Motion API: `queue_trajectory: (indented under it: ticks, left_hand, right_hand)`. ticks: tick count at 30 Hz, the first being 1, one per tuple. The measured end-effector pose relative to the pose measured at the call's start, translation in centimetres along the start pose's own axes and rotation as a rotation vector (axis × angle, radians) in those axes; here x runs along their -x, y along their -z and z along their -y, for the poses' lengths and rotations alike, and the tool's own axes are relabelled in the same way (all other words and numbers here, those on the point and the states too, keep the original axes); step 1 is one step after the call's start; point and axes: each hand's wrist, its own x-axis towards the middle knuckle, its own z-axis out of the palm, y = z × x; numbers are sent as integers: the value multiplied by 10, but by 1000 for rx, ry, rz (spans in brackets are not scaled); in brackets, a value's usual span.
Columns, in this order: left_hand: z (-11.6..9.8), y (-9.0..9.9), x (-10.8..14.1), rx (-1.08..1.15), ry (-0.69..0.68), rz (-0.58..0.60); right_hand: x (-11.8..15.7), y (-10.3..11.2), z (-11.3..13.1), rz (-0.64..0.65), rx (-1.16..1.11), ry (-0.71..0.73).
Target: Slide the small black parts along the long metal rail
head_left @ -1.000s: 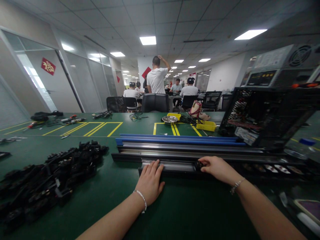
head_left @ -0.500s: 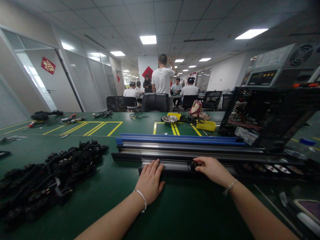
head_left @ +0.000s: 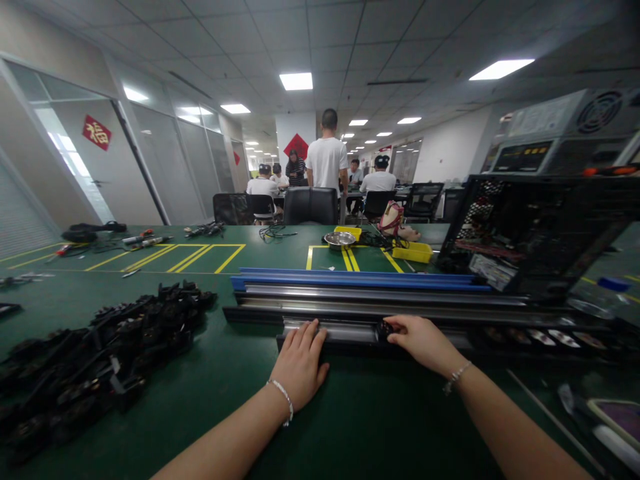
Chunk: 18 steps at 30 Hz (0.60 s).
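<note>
My left hand (head_left: 300,367) lies with its fingers stretched out over the left end of the nearest metal rail (head_left: 350,331). Between the thumb and fingers of my right hand (head_left: 417,340) is a small dark round part (head_left: 384,330), seated in that rail's channel; its exact kind is hard to make out. Farther right, a row of round parts (head_left: 543,338) with shiny faces sits along the same line. Behind the nearest rail lie further long rails, the rearmost a blue rail (head_left: 360,279).
A heap of black parts (head_left: 110,360) covers the table at left. An opened computer case (head_left: 525,233) stands at right. A metal bowl (head_left: 340,239), yellow trays (head_left: 413,251) and cables (head_left: 277,231) lie at the back. Several people are beyond the table.
My right hand has slid slightly left along the rail with the small dark part. My left hand stays put. In the background, the standing person has lowered a raised arm.
</note>
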Motion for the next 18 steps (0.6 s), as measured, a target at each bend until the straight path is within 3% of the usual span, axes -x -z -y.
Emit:
queue_trajectory:
  ticks: [18]
  left_hand:
    - [-1, 2, -1, 10, 6, 12]
  right_hand:
    - [2, -10, 5, -41, 0, 20]
